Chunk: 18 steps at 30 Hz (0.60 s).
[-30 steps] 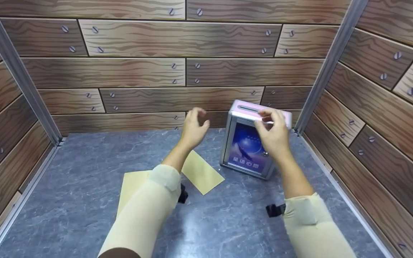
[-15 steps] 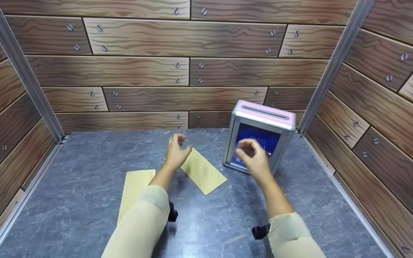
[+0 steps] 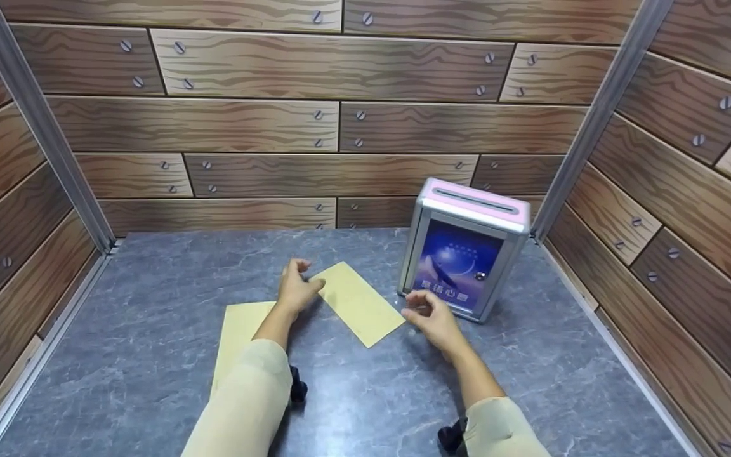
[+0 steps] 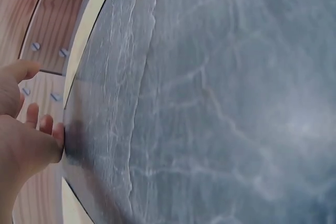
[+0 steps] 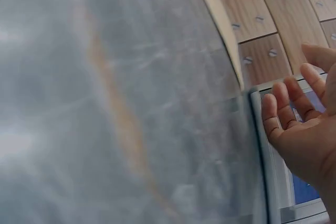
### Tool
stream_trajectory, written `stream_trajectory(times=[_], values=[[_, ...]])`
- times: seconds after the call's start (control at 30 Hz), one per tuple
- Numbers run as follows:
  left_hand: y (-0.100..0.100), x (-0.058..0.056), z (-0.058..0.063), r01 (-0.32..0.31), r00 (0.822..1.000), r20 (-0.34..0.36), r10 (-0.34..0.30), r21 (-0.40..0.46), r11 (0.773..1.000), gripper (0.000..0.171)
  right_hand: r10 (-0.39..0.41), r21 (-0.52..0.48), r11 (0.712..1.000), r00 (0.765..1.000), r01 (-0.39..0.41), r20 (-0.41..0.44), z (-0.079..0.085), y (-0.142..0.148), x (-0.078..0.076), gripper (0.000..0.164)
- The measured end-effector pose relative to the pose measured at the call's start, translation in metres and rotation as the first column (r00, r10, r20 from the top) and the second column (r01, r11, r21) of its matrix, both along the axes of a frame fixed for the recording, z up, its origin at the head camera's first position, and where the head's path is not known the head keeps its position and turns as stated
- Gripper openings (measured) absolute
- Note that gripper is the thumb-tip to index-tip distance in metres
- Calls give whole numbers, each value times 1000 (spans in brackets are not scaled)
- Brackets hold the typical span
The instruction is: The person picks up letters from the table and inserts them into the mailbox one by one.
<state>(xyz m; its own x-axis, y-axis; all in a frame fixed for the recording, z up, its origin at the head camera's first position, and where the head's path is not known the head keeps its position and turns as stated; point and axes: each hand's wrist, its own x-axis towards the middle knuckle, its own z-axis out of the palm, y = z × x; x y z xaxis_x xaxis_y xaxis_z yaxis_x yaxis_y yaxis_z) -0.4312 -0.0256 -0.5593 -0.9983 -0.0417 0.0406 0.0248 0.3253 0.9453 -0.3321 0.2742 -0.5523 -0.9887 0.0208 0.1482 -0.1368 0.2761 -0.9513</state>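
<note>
Yellow paper [image 3: 359, 304] lies flat on the surface [image 3: 372, 400], left grip [image 3: 294, 291] at its nine o'clock, right grip [image 3: 434, 322] at three, both spread and empty. Likely light, easily creased; pinch its edges.

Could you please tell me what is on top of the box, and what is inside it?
The box has a long slot on its pink top. I cannot see inside: the front panel with the blue picture covers it.
</note>
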Motion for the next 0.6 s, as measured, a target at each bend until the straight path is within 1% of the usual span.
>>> stream_trajectory(times=[0.13, 0.23, 0.33, 0.43, 0.6], values=[[-6, 1, -3, 11, 998, 64, -11, 2, 1000, 58, 38, 18, 999, 996, -40, 82, -7, -2, 1, 40], [-11, 0, -4, 30, 994, 106, -28, -12, 999, 62, 40, 48, 998, 990, -47, 134, -8, -5, 0, 44], [-13, -2, -3, 52, 988, 146, -46, -38, 998, 66, 21, 86, 996, 982, -37, 186, -9, -7, -1, 47], [-13, -3, -3, 57, 984, 174, -44, -66, 996, 70, -8, 146, 989, 973, -27, 229, -9, -9, -1, 50], [-13, 1, -1, 53, 981, 191, -32, -106, 993, 71, -33, 219, 975, 965, -26, 262, -9, -13, -4, 53]])
